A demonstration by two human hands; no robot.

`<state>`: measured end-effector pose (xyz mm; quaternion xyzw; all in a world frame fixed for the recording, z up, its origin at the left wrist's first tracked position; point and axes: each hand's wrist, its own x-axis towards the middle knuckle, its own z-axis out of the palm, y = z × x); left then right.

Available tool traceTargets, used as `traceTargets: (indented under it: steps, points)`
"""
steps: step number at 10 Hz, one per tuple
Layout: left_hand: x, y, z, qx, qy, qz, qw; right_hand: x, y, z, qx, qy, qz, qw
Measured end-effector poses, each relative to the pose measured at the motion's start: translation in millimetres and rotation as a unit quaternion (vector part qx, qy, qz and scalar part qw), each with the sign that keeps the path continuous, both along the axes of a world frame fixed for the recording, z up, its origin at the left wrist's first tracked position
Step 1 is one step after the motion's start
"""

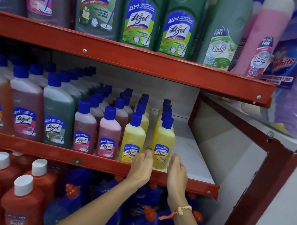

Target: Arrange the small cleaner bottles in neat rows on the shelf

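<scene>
Both hands sit at the near edge of the middle shelf (95,162), the left hand (141,165) and the right hand (177,170) flanking the base of the front yellow bottle (162,144) at the head of the rightmost row; the fingers are loosely curled, beside the bottle or perhaps just touching it, and neither hand clearly grips anything. The small cleaner bottles stand in four rows running far into the shelf, two pink and two yellow. To square it well, nudge it gently at the base from both sides, label forward, level with the neighbouring yellow bottle (133,139), keeping it upright.
</scene>
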<state>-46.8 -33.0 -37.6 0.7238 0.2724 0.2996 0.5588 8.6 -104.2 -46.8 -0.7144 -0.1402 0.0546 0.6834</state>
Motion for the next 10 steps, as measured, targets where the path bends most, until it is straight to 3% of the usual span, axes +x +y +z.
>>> traceTargets:
  steps: [8,9,10]
  points:
    - [-26,1,1,0.046,0.032,-0.045,0.997,-19,-11,3,-0.039,-0.013,0.008,0.999]
    - [-32,-2,3,0.059,0.039,-0.066,0.995,-23,-14,3,-0.052,-0.032,0.010,0.998]
    - [-40,1,8,0.114,0.006,-0.007,0.993,-31,-14,11,-0.042,-0.147,-0.027,0.988]
